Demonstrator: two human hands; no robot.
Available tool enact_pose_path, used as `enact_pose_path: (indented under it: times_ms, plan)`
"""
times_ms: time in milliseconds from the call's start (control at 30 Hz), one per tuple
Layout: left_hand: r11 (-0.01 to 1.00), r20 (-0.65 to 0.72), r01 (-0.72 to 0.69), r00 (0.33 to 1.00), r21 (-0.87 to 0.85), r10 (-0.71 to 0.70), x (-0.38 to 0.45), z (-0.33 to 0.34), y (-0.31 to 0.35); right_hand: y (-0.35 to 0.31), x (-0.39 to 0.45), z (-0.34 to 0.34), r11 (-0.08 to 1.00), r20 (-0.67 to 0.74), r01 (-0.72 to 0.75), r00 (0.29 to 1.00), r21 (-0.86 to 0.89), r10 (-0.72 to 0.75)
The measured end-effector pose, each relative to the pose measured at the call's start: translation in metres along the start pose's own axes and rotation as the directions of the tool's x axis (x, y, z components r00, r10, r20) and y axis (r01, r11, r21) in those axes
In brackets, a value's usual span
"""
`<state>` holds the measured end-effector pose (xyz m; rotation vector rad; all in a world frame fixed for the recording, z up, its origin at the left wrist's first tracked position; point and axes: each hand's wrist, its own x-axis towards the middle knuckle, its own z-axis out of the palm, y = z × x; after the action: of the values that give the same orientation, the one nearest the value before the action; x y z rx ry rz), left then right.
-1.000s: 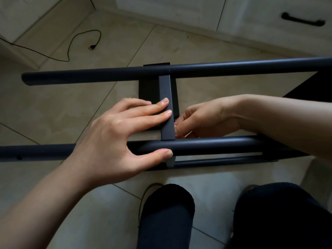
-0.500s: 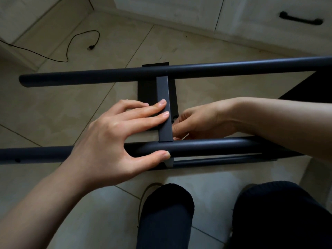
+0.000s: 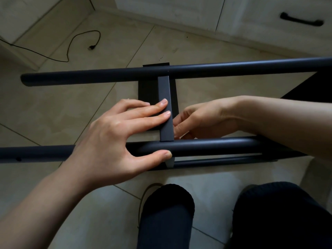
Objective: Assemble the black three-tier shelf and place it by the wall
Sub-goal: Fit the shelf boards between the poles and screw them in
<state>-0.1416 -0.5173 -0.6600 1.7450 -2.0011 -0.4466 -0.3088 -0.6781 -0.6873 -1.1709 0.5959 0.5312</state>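
Where the tiled floor (image 3: 179, 42) carries it, the black shelf frame (image 3: 197, 70) lies on its side, two long tubes joined by a flat crossbar (image 3: 166, 121). Left hand (image 3: 115, 139): straight fingers pressing the crossbar, thumb on the near tube (image 3: 215, 145). Right hand (image 3: 203, 118): fingers curled beside the crossbar; what they hold cannot be told.

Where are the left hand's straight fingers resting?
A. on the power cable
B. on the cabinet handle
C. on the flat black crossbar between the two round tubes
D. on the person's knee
C: the left hand lays its fingers across the flat crossbar between the far tube and near tube.
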Motion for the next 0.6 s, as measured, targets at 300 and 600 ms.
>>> enact_pose_path:
  times_ms: [300,600]
  plan:
    - [1.000,-0.005,-0.002,1.000,-0.012,0.002,0.0000,0.0000,-0.0011,0.0001,0.0014,0.0026,0.998,-0.031,-0.045,0.999,-0.043,0.044]
    - [1.000,-0.008,0.001,1.000,-0.004,-0.001,-0.0020,0.0001,0.0001,0.0015,0.0009,0.0004,0.998,0.021,-0.058,0.998,0.002,0.058]
